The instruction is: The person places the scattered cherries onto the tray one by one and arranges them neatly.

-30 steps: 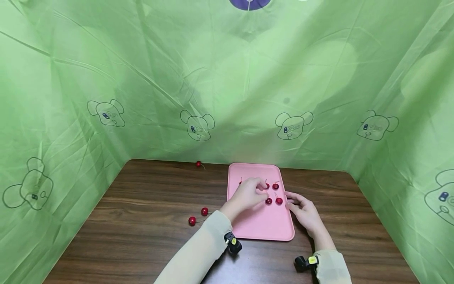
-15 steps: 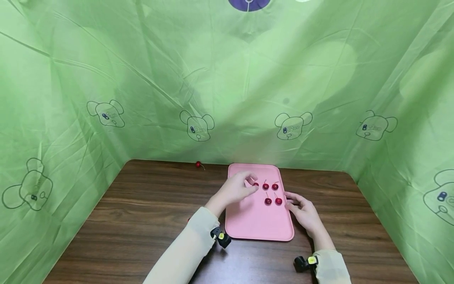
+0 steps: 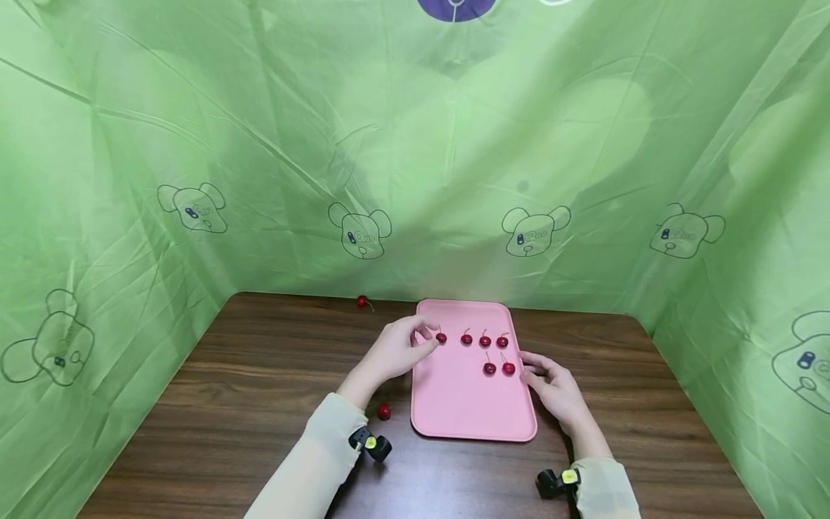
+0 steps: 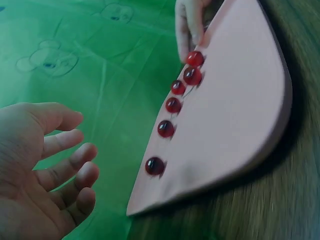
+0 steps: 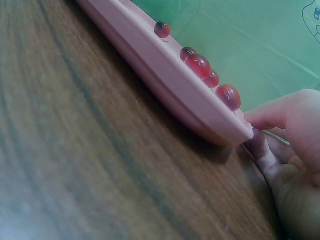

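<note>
My left hand [image 3: 395, 349] hovers at the left edge of a pink tray [image 3: 467, 411], its fingers loosely bent. In the left wrist view nothing lies between those fingers and the thumb. Several red cherries with stems lie on the tray. Four form a back row, from the left cherry [image 3: 441, 338] near my left fingertips to the right cherry [image 3: 502, 342]. Two more, a cherry [image 3: 489, 368] and its neighbour [image 3: 509, 369], sit in front of that row on the right. My right hand [image 3: 560, 393] holds the tray's right rim between thumb and fingers.
On the brown wooden table [image 3: 259, 367], a loose cherry [image 3: 384, 411] lies beside my left sleeve. Another cherry [image 3: 362, 300] rests at the back edge, left of the tray. Green curtain [image 3: 447, 180] walls enclose the back and sides.
My left hand has moved left, from over the cherries to the tray's left edge. The cherry near the left sleeve now shows farther right than the two seen there earlier. The right hand stays put.
</note>
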Available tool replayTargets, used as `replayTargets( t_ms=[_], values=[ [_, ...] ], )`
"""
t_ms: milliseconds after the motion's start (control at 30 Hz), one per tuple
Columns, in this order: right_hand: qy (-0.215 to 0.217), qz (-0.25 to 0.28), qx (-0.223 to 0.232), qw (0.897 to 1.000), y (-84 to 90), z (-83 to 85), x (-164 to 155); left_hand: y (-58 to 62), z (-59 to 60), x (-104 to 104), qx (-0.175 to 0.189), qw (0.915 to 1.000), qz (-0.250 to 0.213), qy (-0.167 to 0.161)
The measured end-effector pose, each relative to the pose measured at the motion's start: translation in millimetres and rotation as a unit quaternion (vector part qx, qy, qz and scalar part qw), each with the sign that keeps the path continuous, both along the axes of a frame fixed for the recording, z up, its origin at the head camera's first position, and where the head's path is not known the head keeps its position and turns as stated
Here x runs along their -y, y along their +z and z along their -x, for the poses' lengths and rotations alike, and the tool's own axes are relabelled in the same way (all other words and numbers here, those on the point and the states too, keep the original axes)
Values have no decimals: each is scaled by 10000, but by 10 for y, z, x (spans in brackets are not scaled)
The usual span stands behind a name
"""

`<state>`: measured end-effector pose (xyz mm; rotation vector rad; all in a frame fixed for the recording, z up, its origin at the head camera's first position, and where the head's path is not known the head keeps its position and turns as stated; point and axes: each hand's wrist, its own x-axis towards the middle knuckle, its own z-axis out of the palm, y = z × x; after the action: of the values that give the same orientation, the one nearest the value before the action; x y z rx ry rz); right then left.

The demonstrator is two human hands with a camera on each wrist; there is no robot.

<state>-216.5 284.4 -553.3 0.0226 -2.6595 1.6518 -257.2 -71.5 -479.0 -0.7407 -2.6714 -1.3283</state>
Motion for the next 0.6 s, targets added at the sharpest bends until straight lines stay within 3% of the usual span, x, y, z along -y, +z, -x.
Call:
replayTargets(
  t_ms=[267, 600],
  values=[
    [0, 111, -4, 9999, -17, 10, 0, -33, -75, 407, 150, 9992, -145, 350],
    [32, 50, 29, 10000, 11, -1, -5, -97, -113, 822, 474, 9972, -328, 480]
  ],
)
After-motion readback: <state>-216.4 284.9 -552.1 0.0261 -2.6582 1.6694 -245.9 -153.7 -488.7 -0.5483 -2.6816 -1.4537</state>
